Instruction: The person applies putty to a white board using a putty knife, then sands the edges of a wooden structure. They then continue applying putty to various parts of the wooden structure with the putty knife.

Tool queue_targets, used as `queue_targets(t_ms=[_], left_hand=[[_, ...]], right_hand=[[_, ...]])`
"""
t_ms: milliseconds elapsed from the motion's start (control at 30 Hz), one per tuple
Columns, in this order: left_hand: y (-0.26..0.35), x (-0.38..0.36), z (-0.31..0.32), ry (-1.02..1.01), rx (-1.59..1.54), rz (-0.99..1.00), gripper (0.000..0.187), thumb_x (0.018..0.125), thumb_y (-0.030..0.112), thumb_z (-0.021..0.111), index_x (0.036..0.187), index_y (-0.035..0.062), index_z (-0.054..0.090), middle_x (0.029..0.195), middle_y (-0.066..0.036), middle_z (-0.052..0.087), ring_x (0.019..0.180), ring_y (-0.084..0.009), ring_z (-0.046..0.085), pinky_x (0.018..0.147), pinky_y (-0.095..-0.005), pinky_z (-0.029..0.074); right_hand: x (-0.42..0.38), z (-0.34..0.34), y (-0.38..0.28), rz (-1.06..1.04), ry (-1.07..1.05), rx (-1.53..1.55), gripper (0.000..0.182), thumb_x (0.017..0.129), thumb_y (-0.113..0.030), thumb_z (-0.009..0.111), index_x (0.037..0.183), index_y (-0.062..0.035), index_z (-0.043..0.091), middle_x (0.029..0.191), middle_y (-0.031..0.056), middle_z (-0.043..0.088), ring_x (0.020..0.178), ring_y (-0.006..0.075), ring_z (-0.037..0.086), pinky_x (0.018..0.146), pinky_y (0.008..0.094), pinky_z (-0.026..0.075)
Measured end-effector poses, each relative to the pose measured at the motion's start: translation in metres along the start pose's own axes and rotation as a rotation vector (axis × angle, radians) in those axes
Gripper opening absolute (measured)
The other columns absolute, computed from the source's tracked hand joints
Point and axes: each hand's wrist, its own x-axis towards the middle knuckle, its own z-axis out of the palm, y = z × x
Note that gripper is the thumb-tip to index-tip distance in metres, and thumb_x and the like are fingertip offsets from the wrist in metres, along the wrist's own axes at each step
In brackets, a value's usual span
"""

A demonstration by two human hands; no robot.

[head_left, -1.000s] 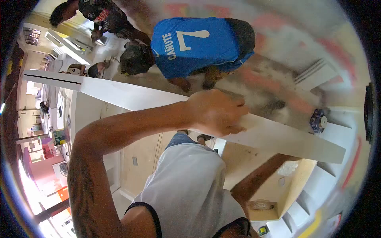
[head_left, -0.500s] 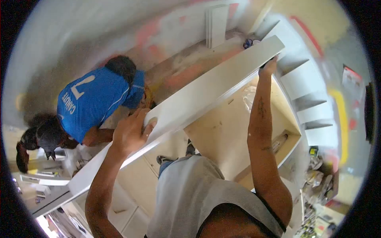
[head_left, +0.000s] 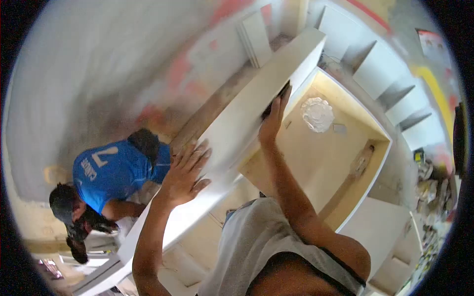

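Observation:
A long white panel, like the side of a cabinet, runs diagonally in front of me. My left hand lies flat on its top face with the fingers spread. Farther along, my right hand is closed around a dark flat pad pressed to the panel near its long edge. Most of the pad is hidden by my fingers, so its exact kind does not show. Beside the panel stands an open box-like cabinet section with a tan inside.
A co-worker in a blue shirt bends down beyond the panel at left. In the cabinet section lie a white crumpled round thing and a bottle-like object. White compartments line the right; narrow boards lean on the wall.
My right hand has slid with the pad from the panel's far end back toward its middle. My left hand's fingers are spread wider. The view has turned, showing more of the cabinet section.

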Motion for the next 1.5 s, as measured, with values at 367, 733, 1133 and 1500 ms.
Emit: queue_targets(t_ms=[367, 733, 1133, 1500], left_hand=[[0.044, 0.28, -0.004, 0.247, 0.15, 0.593, 0.061, 0.098, 0.024, 0.051, 0.151, 0.0042, 0.027, 0.156, -0.015, 0.028, 0.147, -0.0303, 0.022, 0.121, -0.0452, 0.015], [0.016, 0.52, -0.06, 0.065, 0.025, -0.193, 0.055, 0.102, 0.038, 0.033, 0.147, 0.0062, 0.038, 0.154, -0.017, 0.034, 0.143, -0.0345, 0.03, 0.117, -0.0495, 0.023], [0.023, 0.567, -0.033, 0.193, 0.084, 0.201, 0.056, 0.103, 0.04, 0.038, 0.148, 0.0059, 0.035, 0.154, -0.02, 0.03, 0.144, -0.0335, 0.028, 0.118, -0.045, 0.021], [0.038, 0.407, -0.001, 0.215, 0.029, 0.361, 0.062, 0.104, 0.042, 0.033, 0.153, 0.0063, 0.022, 0.161, -0.015, 0.014, 0.149, -0.0331, 0.012, 0.121, -0.0481, 0.012]], right_hand=[[0.003, -0.139, -0.062, 0.321, 0.22, 0.165, 0.059, 0.095, -0.016, 0.057, 0.147, 0.0012, 0.035, 0.149, 0.0192, 0.039, 0.135, 0.0266, 0.04, 0.111, 0.0345, 0.032], [-0.171, -0.317, -0.016, 0.336, 0.112, -1.14, 0.068, 0.084, -0.017, 0.067, 0.144, -0.003, 0.039, 0.148, 0.0196, 0.038, 0.14, 0.0403, 0.03, 0.117, 0.0489, 0.023], [-0.18, -0.305, 0.033, 0.295, 0.055, -1.792, 0.077, 0.093, -0.04, 0.052, 0.151, 0.0014, 0.024, 0.161, 0.0196, 0.012, 0.148, 0.0415, 0.01, 0.118, 0.0577, 0.008], [-0.18, -0.306, 0.033, 0.209, 0.057, -1.783, 0.075, 0.092, -0.046, 0.052, 0.15, -0.0029, 0.031, 0.159, 0.0184, 0.021, 0.147, 0.0385, 0.018, 0.119, 0.0558, 0.011]])
